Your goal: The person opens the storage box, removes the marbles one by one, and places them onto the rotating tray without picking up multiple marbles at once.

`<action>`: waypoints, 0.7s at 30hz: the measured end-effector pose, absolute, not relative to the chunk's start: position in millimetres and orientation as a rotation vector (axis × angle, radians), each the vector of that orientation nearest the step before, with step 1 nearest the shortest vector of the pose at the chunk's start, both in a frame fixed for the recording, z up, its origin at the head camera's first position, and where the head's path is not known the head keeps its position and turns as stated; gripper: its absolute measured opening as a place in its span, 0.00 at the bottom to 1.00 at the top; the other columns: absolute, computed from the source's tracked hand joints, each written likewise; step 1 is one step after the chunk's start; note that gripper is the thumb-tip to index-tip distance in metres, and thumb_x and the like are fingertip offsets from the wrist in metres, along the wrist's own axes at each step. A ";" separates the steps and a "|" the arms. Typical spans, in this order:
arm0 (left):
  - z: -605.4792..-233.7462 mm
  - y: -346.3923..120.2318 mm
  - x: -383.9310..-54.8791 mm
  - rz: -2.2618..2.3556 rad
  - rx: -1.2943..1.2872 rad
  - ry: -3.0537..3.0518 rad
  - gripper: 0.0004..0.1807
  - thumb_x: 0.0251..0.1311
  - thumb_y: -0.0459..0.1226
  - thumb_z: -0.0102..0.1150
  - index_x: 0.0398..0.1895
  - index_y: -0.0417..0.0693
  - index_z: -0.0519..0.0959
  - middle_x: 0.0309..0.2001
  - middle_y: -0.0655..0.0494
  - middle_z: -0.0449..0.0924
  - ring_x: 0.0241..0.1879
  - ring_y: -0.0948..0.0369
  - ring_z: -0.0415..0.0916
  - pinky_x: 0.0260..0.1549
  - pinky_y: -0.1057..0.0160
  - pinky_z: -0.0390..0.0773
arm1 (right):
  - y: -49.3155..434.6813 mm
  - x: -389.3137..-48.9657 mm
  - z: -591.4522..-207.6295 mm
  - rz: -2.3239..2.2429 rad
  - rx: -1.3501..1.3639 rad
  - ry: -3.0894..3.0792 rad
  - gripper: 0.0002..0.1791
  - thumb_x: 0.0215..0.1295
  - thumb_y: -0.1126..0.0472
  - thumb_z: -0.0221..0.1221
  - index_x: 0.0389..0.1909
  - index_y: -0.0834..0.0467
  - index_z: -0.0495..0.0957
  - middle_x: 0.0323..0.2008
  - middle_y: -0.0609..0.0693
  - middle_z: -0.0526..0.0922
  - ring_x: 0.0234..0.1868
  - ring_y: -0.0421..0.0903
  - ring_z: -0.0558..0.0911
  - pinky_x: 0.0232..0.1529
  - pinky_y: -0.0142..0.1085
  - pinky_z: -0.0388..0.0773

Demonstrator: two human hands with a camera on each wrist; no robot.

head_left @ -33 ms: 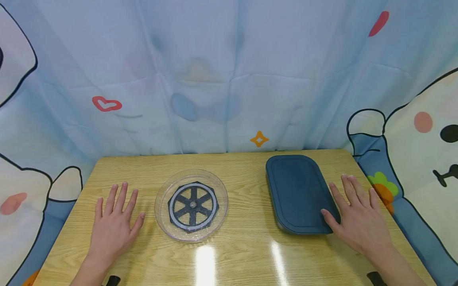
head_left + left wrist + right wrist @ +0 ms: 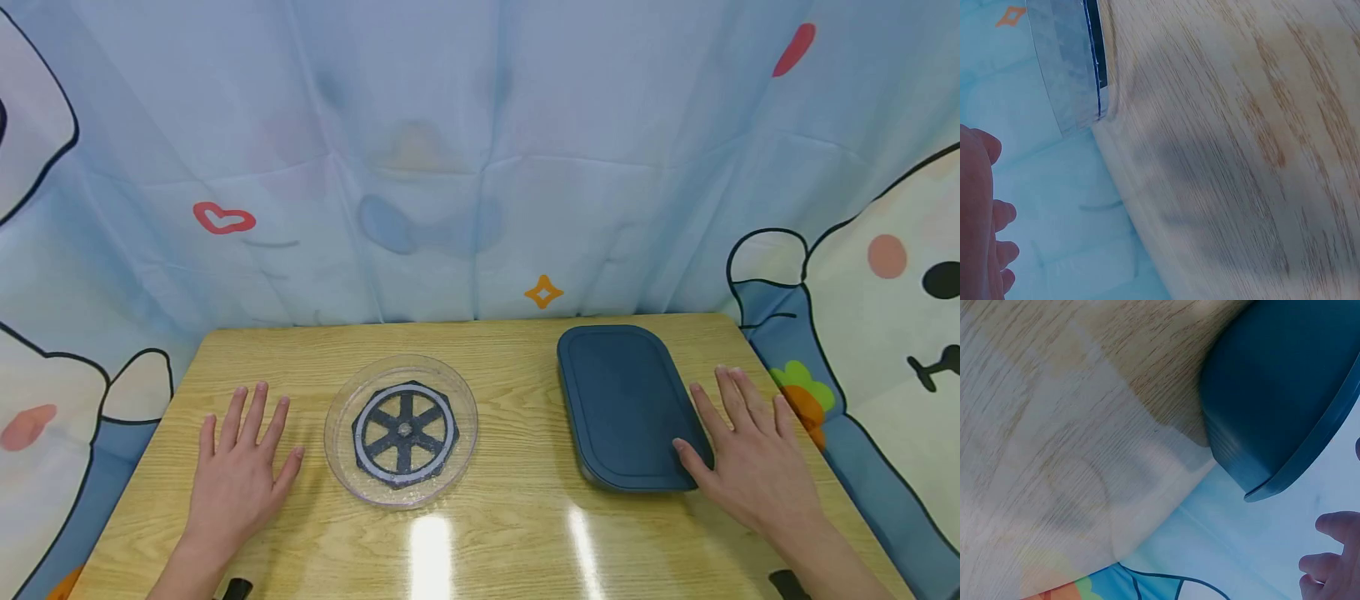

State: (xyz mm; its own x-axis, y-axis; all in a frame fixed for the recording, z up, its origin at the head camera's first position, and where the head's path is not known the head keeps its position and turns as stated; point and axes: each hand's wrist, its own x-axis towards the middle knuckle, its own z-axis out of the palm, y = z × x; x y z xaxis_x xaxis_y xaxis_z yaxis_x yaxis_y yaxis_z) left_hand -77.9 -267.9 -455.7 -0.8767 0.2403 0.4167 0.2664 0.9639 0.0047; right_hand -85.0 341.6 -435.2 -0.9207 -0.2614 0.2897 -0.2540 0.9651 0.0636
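Note:
On the left, my left hand [image 2: 236, 479] is spread with its fingers straight and holds nothing. Just right of it sits a round clear dish [image 2: 463, 462] with a dark, six-spoked wheel shape [image 2: 405, 433] inside it. A rectangular container with a dark blue lid [image 2: 630, 400] stands toward the right. My right hand [image 2: 757, 471], also spread, is beside its near right corner; the thumb overlaps the lid's edge in the head view, and whether it touches cannot be told. The right wrist view shows the container's dark side [image 2: 1266, 394] apart from the fingers [image 2: 1338, 526].
Both things stand on a light wood-grain table [image 2: 517, 467]. Behind it and along the sides hangs a pale blue curtain [image 2: 420, 167] with cartoon prints, close to the table's back edge. Glare spots lie on the near part of the tabletop.

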 end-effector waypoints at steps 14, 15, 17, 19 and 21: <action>-452.9 -268.7 -75.4 -0.093 -0.361 -2.709 0.43 0.73 0.64 0.24 0.72 0.43 0.67 0.77 0.42 0.51 0.78 0.47 0.37 0.66 0.35 0.44 | 341.9 -83.4 -436.1 -0.033 0.375 -2.826 0.45 0.63 0.42 0.61 0.74 0.63 0.59 0.78 0.64 0.43 0.78 0.55 0.34 0.71 0.58 0.25; -452.8 -268.6 -75.4 -0.090 -0.360 -2.712 0.42 0.73 0.64 0.25 0.72 0.43 0.67 0.77 0.42 0.51 0.77 0.47 0.38 0.66 0.35 0.44 | 341.9 -83.2 -436.0 -0.032 0.376 -2.825 0.45 0.63 0.42 0.61 0.74 0.63 0.59 0.78 0.64 0.43 0.78 0.55 0.34 0.71 0.58 0.25; -452.4 -268.2 -75.1 -0.088 -0.358 -2.721 0.41 0.73 0.63 0.29 0.71 0.43 0.68 0.77 0.42 0.52 0.77 0.46 0.40 0.66 0.35 0.45 | 341.7 -83.0 -435.6 -0.034 0.380 -2.822 0.45 0.63 0.42 0.60 0.74 0.63 0.60 0.78 0.64 0.43 0.78 0.56 0.34 0.71 0.57 0.25; -451.5 -267.6 -74.6 -0.084 -0.357 -2.730 0.38 0.73 0.61 0.36 0.71 0.44 0.69 0.76 0.41 0.54 0.76 0.45 0.44 0.66 0.35 0.46 | 341.3 -82.9 -435.2 -0.032 0.385 -2.822 0.44 0.63 0.42 0.61 0.73 0.64 0.61 0.78 0.64 0.44 0.78 0.56 0.35 0.71 0.56 0.26; -450.4 -266.7 -74.2 -0.082 -0.356 -2.740 0.35 0.71 0.58 0.44 0.70 0.44 0.70 0.74 0.40 0.57 0.74 0.43 0.48 0.66 0.36 0.48 | 340.6 -82.8 -435.1 -0.028 0.386 -2.824 0.44 0.63 0.43 0.61 0.72 0.65 0.62 0.77 0.65 0.45 0.78 0.56 0.36 0.72 0.55 0.26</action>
State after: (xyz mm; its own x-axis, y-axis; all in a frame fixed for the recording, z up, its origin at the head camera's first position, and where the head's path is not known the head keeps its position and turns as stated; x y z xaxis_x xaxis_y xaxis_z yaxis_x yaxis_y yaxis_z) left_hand -74.2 -266.7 -450.4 -0.8975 0.2352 0.3730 0.2572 0.9663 0.0096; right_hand -82.8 340.6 -435.1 -0.9220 -0.2657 0.2818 -0.2601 0.9638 0.0578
